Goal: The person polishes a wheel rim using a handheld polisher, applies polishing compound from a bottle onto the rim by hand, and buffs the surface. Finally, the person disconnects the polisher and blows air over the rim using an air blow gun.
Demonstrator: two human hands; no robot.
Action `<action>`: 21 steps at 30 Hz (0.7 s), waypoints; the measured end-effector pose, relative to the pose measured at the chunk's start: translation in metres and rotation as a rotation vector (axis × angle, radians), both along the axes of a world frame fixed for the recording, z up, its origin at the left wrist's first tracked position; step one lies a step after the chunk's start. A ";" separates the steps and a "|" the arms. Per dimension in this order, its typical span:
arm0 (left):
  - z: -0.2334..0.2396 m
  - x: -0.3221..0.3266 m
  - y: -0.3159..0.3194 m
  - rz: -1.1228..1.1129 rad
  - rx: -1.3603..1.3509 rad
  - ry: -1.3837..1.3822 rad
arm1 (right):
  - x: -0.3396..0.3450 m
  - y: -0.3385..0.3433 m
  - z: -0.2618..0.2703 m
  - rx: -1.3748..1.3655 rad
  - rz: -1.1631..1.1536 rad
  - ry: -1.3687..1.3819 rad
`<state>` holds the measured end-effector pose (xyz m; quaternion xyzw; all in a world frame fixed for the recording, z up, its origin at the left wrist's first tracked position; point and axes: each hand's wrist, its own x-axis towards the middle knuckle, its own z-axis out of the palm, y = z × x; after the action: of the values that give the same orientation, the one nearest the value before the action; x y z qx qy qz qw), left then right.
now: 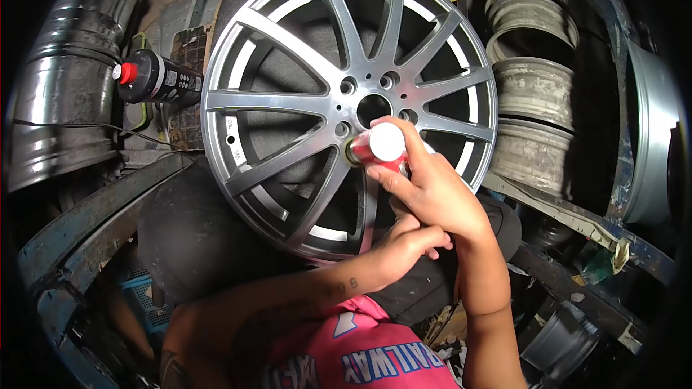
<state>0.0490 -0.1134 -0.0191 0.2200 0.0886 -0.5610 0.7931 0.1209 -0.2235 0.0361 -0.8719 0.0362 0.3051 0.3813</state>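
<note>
A multi-spoke alloy wheel point(289, 54), silver-faced with dark barrel areas, lies before me with its face up. My right hand point(432, 183) grips a red-and-white handheld tool point(386, 141), apparently a mini polisher, by its body. A round yellowish-edged pad point(351, 152) shows at the tool's left side, over a spoke just below the hub's bolt holes. Whether the pad touches the metal cannot be told. My left hand point(408, 243) lies against the underside of my right hand and wrist, with some fingers hidden beneath.
A black bottle with a red cap point(159, 76) stands left of the wheel. Large metal barrels point(70, 86) line the left side. Bare rims point(532, 86) are stacked at right, near another silver rim point(651, 135). Blue metal frame bars point(97, 210) run beside my dark-clothed legs point(178, 232).
</note>
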 end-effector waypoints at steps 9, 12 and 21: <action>0.019 -0.068 0.037 -0.110 0.005 -0.082 | -0.038 0.035 0.028 0.063 0.336 0.177; 0.019 -0.054 0.037 -0.162 0.035 -0.103 | -0.037 0.027 0.023 0.053 0.258 0.120; 0.007 -0.001 0.008 0.042 0.079 -0.081 | -0.011 0.004 -0.017 0.116 -0.094 -0.081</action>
<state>0.0483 -0.1051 -0.0117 0.2717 0.0832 -0.5311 0.7983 0.1104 -0.2194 0.0187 -0.8573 0.0438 0.2529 0.4464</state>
